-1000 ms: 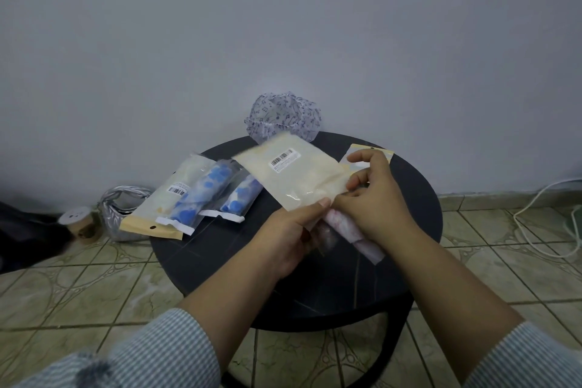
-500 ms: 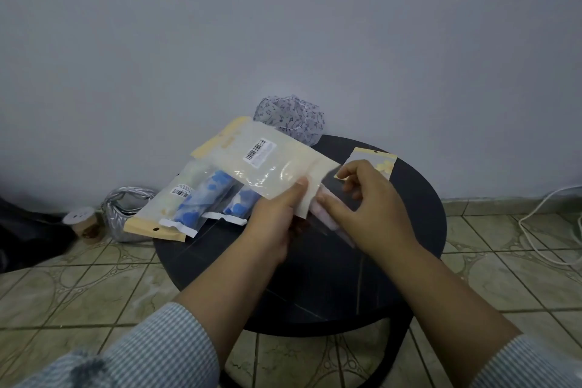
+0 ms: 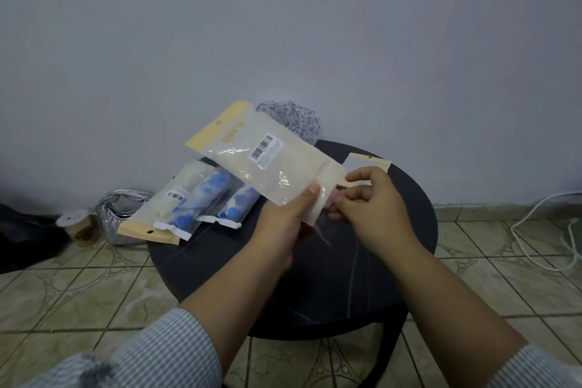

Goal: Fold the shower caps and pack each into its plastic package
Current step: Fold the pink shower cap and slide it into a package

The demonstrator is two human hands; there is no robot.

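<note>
A round black surface (image 3: pixel 393 277) stands on the tiled floor (image 3: pixel 63 287) by a grey wall (image 3: pixel 283 25).

Above the surface, the left hand (image 3: pixel 283 224) holds up a flat see-through package (image 3: pixel 267 161) with a yellow top strip and a barcode sticker. Its thumb presses on the front near the open end and its fingers are curled behind. I cannot tell if a cap is inside.

Just beside that open end, the right hand (image 3: pixel 368 201) has its fingers (image 3: pixel 356 176) bent and pinched together at the package's edge. What they pinch is too blurry to tell.

On the far left part of the surface lie three filled packages (image 3: pixel 189 205), two with blue caps inside. At the back edge of the surface sits a loose dotted shower cap (image 3: pixel 293 118). Behind the right hand lies another package (image 3: pixel 367 162).

On the floor left of the surface are a shiny silver bag (image 3: pixel 116 214) and a small roll (image 3: pixel 77 225). A white cable (image 3: pixel 541 230) lies on the floor to the right of the surface.
</note>
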